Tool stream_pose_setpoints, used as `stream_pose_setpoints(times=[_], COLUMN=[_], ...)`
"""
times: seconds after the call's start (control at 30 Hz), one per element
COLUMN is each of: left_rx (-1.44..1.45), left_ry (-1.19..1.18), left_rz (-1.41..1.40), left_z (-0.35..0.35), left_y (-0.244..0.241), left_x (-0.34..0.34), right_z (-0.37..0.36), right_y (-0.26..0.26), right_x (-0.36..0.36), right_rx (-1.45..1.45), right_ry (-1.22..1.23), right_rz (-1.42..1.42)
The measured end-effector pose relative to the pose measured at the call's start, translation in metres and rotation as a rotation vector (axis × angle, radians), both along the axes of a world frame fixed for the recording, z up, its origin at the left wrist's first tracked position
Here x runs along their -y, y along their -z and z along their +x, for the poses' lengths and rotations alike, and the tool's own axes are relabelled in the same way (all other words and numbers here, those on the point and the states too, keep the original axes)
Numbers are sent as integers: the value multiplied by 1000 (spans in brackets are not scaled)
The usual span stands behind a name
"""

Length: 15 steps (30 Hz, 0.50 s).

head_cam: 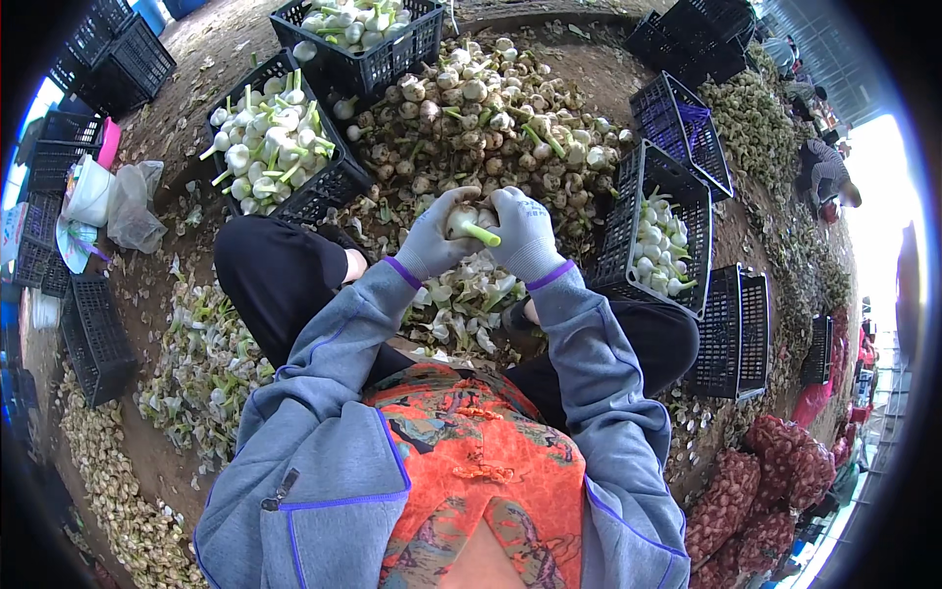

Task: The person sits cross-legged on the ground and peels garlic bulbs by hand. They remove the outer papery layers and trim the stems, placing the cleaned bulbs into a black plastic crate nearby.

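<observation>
Between my two gloved hands is a garlic bulb (pixel 465 221) with a short cut green stem pointing toward the lower right. My left hand (pixel 434 228) curls around the bulb's left side. From the other side, the fingers of my right hand (pixel 524 230) press on it, its thumb hidden in part. Both gloves are pale grey with purple cuffs. Just beyond my hands rises a heap of unpeeled, soil-stained garlic bulbs (pixel 471 110). Below them, loose garlic skins (pixel 464 302) cover the ground between my feet.
Black plastic crates of cleaned white garlic stand at left (pixel 324 184), far left of the heap (pixel 401 62) and right (pixel 600 265). More crates (pixel 717 331) stand farther right. Red mesh sacks (pixel 725 501) lie lower right. A clear plastic bag (pixel 136 210) is at left. Another person (pixel 828 173) bends at far right.
</observation>
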State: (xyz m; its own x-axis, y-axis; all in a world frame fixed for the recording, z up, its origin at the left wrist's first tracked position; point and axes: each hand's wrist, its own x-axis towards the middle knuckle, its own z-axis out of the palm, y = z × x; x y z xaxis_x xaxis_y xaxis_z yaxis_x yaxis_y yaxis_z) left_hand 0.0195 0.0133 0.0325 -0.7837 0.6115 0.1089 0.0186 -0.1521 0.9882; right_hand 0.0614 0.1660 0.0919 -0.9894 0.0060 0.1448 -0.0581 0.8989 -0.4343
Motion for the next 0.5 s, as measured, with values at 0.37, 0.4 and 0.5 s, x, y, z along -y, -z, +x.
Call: stream_pose_setpoints(times=[0.37,0.4,0.5], left_rx=[-36,-86,-99], left_ry=[-186,-196,-210], left_rz=[82,24,40], left_z=[-9,-8,-7], left_y=[15,12,19], left_x=[-1,-1,-3], right_z=[3,3,3], right_y=[21,22,23], right_x=[-2,-3,-4], right_rx=[-40,-50,-42], right_ry=[139,133,127], right_rz=[-469,-430,-270])
